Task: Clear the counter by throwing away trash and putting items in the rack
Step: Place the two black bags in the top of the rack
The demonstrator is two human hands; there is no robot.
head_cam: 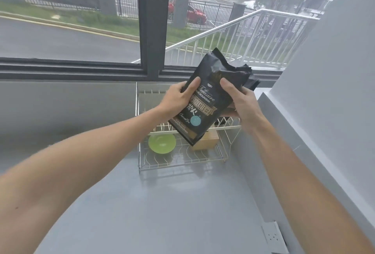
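Observation:
A black coffee bag (211, 91) with gold lettering and a teal dot hangs tilted in the air above the white wire rack (182, 164). My left hand (178, 99) grips its left edge and my right hand (241, 99) grips its right side, thumbs on the front. The bag's top is crumpled. The two-tier rack stands on the grey counter (162, 213) by the window. On its lower tier lie a green bowl (162, 141) at the left and a tan box (207, 142) at the right, partly hidden behind the bag.
A grey wall ledge (294, 132) runs along the counter's right side, with a white power socket (274, 237) low on it. A dark window frame (150, 30) and sill close off the back. Bare counter stretches in front of the rack.

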